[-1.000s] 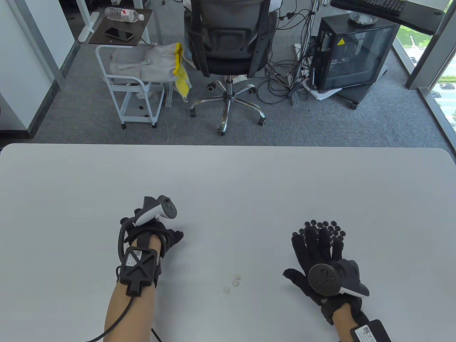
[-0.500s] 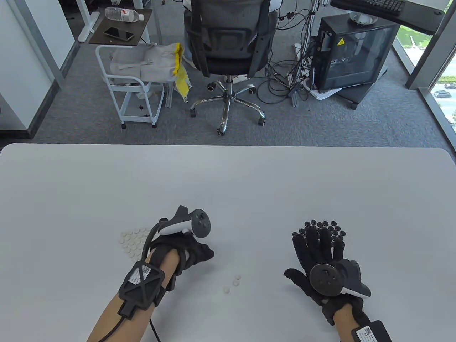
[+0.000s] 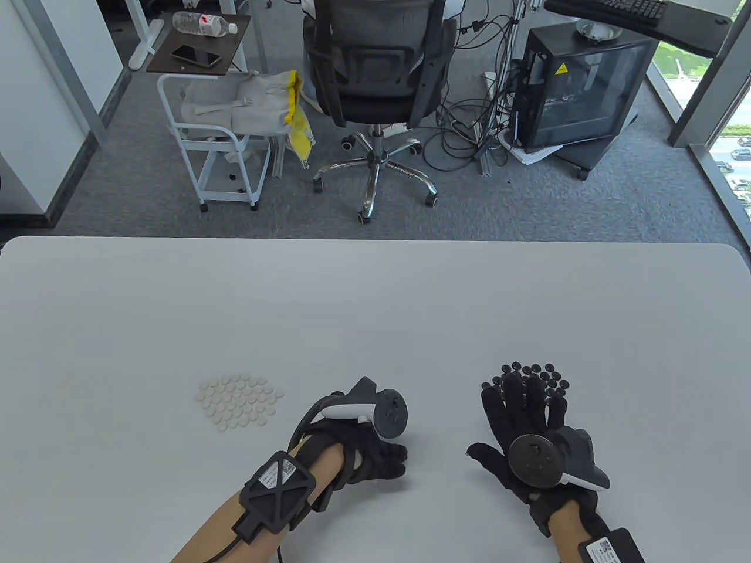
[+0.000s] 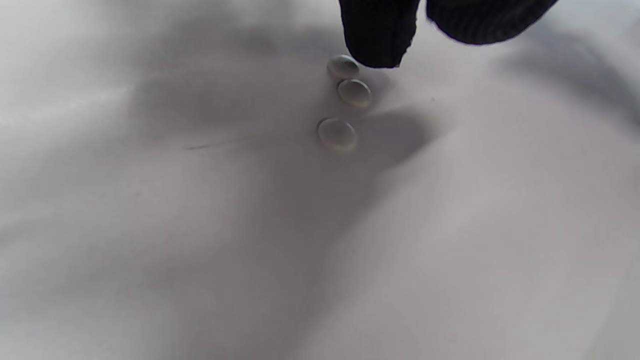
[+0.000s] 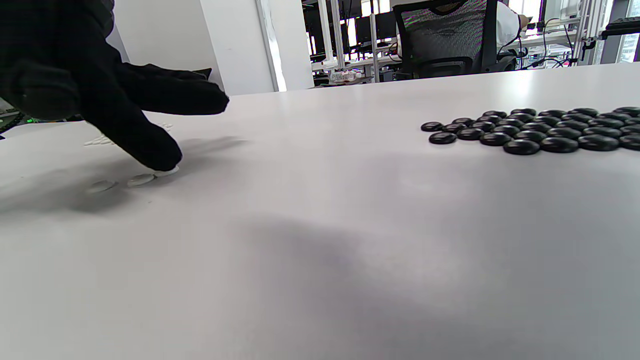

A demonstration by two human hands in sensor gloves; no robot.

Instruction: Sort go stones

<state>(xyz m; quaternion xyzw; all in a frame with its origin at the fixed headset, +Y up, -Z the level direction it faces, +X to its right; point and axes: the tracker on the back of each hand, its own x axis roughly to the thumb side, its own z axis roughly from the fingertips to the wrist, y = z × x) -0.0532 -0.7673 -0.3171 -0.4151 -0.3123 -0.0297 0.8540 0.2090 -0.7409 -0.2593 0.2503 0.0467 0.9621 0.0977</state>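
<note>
A patch of sorted white stones (image 3: 239, 402) lies left of centre near the tabletop's (image 3: 375, 293) front edge. The left hand (image 3: 366, 451) hovers over three loose white stones (image 4: 345, 102) — fingertips (image 4: 380, 40) drawn together, one touching the nearest. Farther right, the right hand (image 3: 531, 428) lies flat, fingers spread, over the black stones (image 5: 540, 130). No containers show.

Grey carpet (image 3: 528, 199) — black office chair (image 3: 375, 64)

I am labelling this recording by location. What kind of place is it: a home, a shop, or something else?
Most likely an office or lab workspace. Behind the white table stand a mesh office chair, a desktop computer tower amid loose cables, and a keyboard on a desk.
</note>
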